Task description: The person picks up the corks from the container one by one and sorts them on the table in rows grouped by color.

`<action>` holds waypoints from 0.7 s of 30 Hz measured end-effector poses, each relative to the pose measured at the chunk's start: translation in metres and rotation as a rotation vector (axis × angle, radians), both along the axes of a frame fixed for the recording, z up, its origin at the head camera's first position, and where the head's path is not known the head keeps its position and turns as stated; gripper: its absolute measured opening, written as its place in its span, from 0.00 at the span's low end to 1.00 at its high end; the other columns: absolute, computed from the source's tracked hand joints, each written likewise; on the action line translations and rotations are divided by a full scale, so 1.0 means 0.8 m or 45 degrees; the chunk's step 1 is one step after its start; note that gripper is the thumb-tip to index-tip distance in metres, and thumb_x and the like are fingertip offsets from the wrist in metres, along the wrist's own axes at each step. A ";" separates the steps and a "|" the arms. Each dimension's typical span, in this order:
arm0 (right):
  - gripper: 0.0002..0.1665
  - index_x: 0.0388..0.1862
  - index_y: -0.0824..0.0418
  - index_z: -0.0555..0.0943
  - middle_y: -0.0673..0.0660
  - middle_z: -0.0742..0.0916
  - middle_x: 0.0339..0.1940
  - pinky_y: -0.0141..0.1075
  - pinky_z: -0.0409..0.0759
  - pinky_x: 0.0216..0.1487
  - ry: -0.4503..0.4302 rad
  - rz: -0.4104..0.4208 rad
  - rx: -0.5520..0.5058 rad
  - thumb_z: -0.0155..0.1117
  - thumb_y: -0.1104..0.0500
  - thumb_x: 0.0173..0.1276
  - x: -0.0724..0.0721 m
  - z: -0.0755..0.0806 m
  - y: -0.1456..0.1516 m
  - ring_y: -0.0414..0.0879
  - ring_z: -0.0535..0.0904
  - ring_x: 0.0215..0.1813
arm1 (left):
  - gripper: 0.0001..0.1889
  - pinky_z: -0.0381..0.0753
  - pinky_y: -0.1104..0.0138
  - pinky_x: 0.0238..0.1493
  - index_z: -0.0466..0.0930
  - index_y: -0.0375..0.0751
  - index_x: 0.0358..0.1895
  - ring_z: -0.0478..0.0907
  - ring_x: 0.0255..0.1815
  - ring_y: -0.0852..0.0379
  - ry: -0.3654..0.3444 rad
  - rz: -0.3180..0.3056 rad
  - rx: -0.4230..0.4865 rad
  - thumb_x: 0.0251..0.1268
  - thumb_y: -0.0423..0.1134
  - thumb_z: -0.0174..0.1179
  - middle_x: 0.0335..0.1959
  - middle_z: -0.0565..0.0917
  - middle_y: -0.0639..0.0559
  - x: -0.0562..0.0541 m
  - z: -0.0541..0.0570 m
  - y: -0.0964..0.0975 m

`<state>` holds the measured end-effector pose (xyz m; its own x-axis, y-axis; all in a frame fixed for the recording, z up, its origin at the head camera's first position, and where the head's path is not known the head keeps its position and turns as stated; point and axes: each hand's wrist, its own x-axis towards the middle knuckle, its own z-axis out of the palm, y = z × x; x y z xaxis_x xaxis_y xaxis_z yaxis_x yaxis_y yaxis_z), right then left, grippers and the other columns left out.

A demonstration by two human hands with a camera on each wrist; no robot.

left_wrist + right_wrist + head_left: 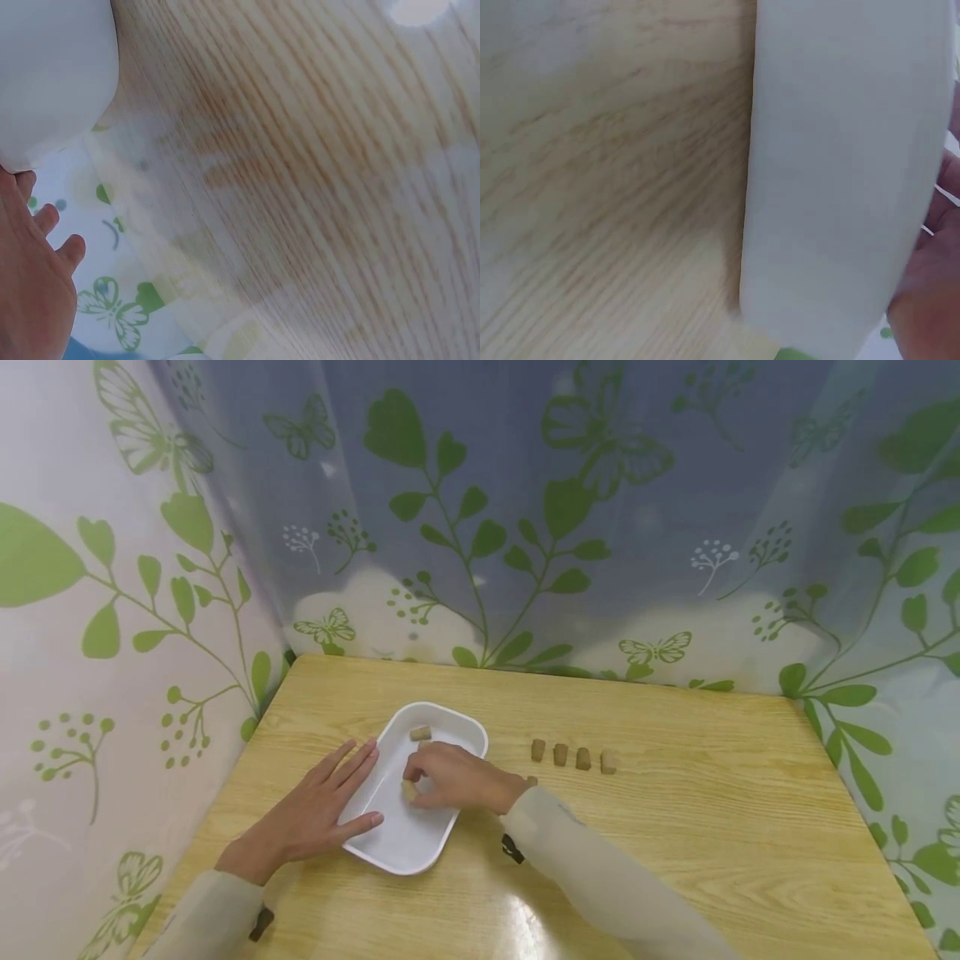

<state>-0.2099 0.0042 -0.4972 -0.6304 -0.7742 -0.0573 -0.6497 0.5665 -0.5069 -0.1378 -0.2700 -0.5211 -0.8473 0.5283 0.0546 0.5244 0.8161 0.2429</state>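
A white rectangular tray (393, 856) sits on the table, turned at a slant. My right hand (457, 777) reaches over its right rim and pinches a small light-brown cork (409, 790) inside between thumb and fingers. Toward the tray's far end lies another cork (420, 733), with one more partly hidden behind the right hand. Along the left rim, my left hand (318, 810) rests with fingers extended and thumb over the tray's inside. The left wrist view catches the left hand (34, 277) at its edge; in the right wrist view the tray's outer wall (840, 165) largely blocks the right hand (934, 255).
Several corks (560, 754) stand in a row on the wooden table (712, 827), right of the tray. A further brown piece (532, 781) shows beside the right wrist. Leaf-and-butterfly printed curtains (480, 527) border the table's back and sides.
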 end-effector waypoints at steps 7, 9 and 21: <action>0.16 0.54 0.57 0.90 0.52 0.92 0.53 0.41 0.83 0.66 -0.019 -0.060 -0.078 0.76 0.53 0.71 0.001 0.010 0.027 0.46 0.85 0.58 | 0.48 0.56 0.40 0.87 0.52 0.41 0.90 0.49 0.91 0.36 -0.002 0.010 -0.005 0.80 0.66 0.57 0.92 0.53 0.47 0.000 -0.001 -0.001; 0.16 0.54 0.58 0.90 0.53 0.92 0.53 0.43 0.84 0.66 -0.015 -0.073 -0.104 0.76 0.53 0.72 0.002 0.013 0.035 0.48 0.86 0.58 | 0.48 0.56 0.39 0.86 0.51 0.41 0.90 0.48 0.91 0.36 -0.003 0.010 -0.008 0.80 0.66 0.56 0.92 0.53 0.47 0.000 -0.001 -0.001; 0.16 0.52 0.57 0.89 0.53 0.92 0.53 0.44 0.86 0.64 -0.051 -0.182 -0.175 0.79 0.52 0.70 0.003 0.022 0.062 0.48 0.87 0.58 | 0.48 0.55 0.40 0.87 0.51 0.41 0.90 0.48 0.91 0.34 -0.025 0.015 -0.008 0.81 0.66 0.56 0.92 0.52 0.46 0.000 0.001 -0.001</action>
<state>-0.2076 0.0537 -0.4798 -0.7339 -0.6791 0.0153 -0.5452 0.5755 -0.6096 -0.1376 -0.2706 -0.5204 -0.8542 0.5188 0.0349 0.5103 0.8234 0.2482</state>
